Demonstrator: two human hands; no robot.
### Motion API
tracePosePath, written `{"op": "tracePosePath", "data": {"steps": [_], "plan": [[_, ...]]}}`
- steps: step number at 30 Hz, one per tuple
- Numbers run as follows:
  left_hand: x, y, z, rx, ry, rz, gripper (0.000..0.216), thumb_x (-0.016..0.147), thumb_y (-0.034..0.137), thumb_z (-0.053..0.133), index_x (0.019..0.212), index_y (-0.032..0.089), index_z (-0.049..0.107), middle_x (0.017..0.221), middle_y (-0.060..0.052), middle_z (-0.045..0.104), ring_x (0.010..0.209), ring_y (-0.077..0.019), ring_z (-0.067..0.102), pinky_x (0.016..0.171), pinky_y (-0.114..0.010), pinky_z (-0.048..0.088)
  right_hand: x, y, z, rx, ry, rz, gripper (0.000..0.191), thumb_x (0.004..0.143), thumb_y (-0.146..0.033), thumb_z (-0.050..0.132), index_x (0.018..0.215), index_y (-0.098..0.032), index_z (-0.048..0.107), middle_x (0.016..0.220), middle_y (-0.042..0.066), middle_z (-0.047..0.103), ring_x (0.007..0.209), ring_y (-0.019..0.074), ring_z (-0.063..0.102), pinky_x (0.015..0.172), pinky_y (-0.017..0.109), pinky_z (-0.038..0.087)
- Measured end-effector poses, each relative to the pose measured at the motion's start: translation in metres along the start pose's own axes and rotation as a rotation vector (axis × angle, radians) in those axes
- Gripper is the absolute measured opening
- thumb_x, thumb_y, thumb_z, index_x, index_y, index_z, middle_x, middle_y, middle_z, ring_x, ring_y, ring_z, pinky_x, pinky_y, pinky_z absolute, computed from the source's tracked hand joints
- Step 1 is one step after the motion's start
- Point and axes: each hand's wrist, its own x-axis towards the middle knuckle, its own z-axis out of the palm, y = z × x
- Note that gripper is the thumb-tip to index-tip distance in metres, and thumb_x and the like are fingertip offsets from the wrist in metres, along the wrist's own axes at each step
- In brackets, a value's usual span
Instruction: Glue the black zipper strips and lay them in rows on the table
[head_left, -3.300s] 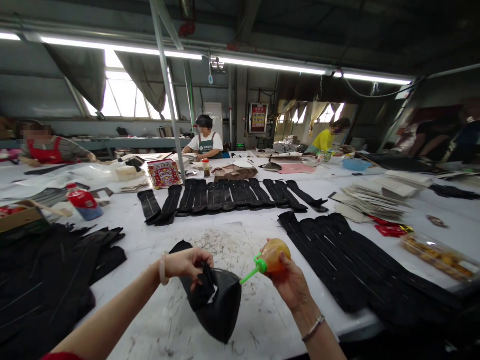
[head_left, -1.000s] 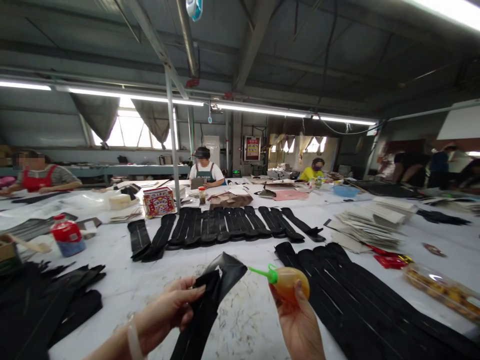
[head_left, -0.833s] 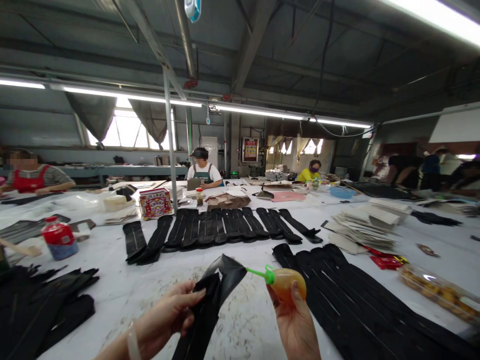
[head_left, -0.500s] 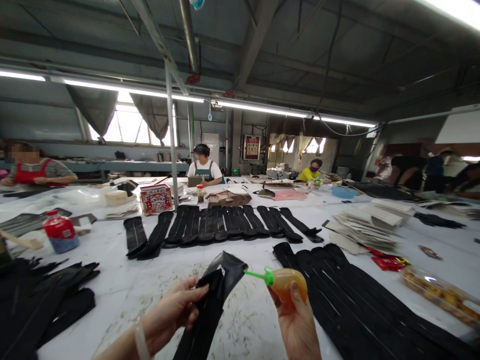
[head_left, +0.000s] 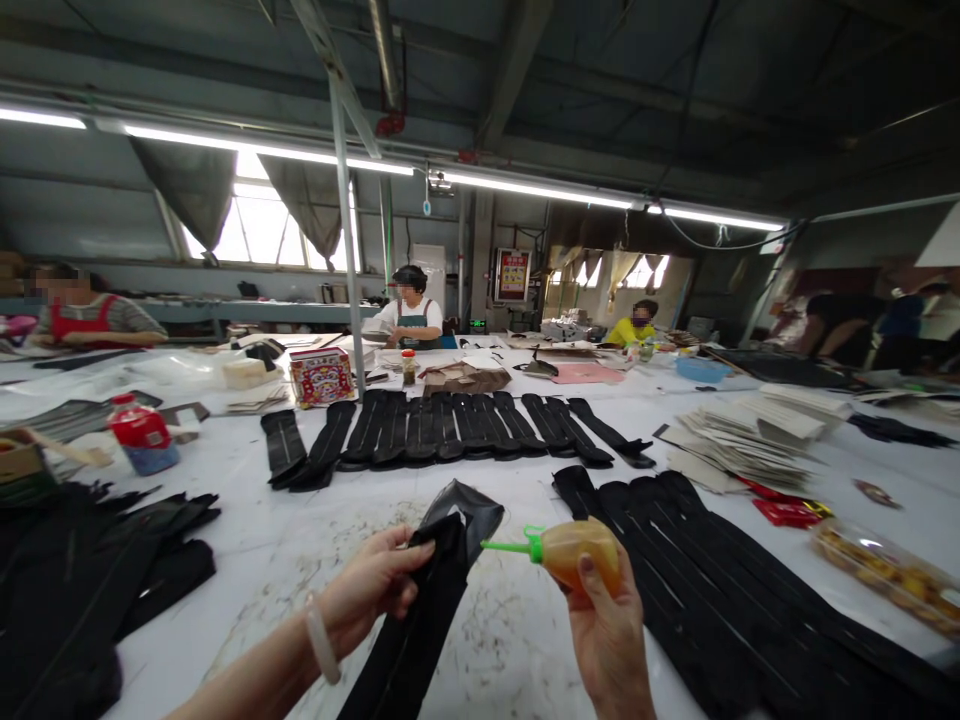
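Observation:
My left hand (head_left: 382, 580) pinches the edge of a long black fabric piece (head_left: 420, 630), which has a dark shiny flap (head_left: 474, 508) at its far end. In my right hand (head_left: 607, 620) is a soft squeeze bottle (head_left: 581, 553) of amber liquid, lying sideways with its thin green nozzle (head_left: 506, 546) pointing left. The nozzle tip is close to the shiny flap; whether it touches I cannot tell. A row of similar black pieces (head_left: 450, 428) lies beyond my hands. More black strips (head_left: 675, 560) are spread to the right of the bottle.
A heap of black pieces (head_left: 75, 590) lies at left, near a red-capped bottle (head_left: 142, 435). A patterned box (head_left: 321, 377) stands behind the row. To the right are stacked grey-white sheets (head_left: 750, 435) and a clear food tray (head_left: 885, 575). Co-workers sit across the table.
The whole view has shifted slightly. The nozzle has come a little nearer to the black piece, its tip now beside the flap's lower edge. Both hands keep their hold.

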Motion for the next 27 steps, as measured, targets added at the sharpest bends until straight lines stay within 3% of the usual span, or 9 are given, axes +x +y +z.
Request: {"op": "tracePosePath", "data": {"steps": [12, 18, 23, 27], "plan": [[0.01, -0.004, -0.002, 0.007, 0.021, -0.026, 0.051, 0.054, 0.047, 0.085, 0.082, 0.019, 0.052, 0.059, 0.009, 0.052, 0.037, -0.0036, 0.042, 0.036, -0.017, 0.028, -0.009, -0.002, 0.011, -0.096, 0.01, 0.023, 0.063, 0.056, -0.033, 0.091, 0.112, -0.024, 0.063, 0.102, 0.002, 0.07, 0.083, 0.0185, 0.068, 0.069, 0.031, 0.058], [0.016, -0.007, -0.004, -0.009, 0.037, -0.006, 0.047, 0.056, 0.043, 0.085, 0.078, 0.019, 0.051, 0.058, 0.009, 0.049, 0.038, -0.0032, 0.042, 0.035, -0.016, 0.027, -0.009, 0.008, 0.006, -0.076, -0.014, 0.157, 0.058, 0.057, -0.033, 0.091, 0.108, -0.023, 0.064, 0.094, 0.003, 0.074, 0.081, 0.0195, 0.069, 0.068, 0.03, 0.056], [0.03, -0.012, -0.018, -0.014, 0.07, 0.011, 0.05, 0.053, 0.046, 0.085, 0.074, 0.019, 0.049, 0.056, 0.01, 0.047, 0.037, -0.0021, 0.039, 0.035, -0.015, 0.02, -0.008, 0.028, -0.013, 0.079, -0.057, 0.441, 0.036, 0.072, -0.05, 0.078, 0.094, -0.024, 0.069, 0.086, 0.001, 0.075, 0.071, 0.0203, 0.069, 0.06, 0.032, 0.055], [0.039, -0.016, -0.042, 0.021, 0.118, 0.046, 0.055, 0.05, 0.051, 0.085, 0.073, 0.019, 0.047, 0.054, 0.011, 0.044, 0.035, -0.0003, 0.031, 0.037, -0.017, 0.007, -0.006, 0.051, -0.047, 0.08, -0.066, 0.513, 0.039, 0.075, -0.058, 0.071, 0.09, -0.022, 0.071, 0.071, 0.001, 0.072, 0.05, 0.0135, 0.059, 0.042, 0.023, 0.044]]}}
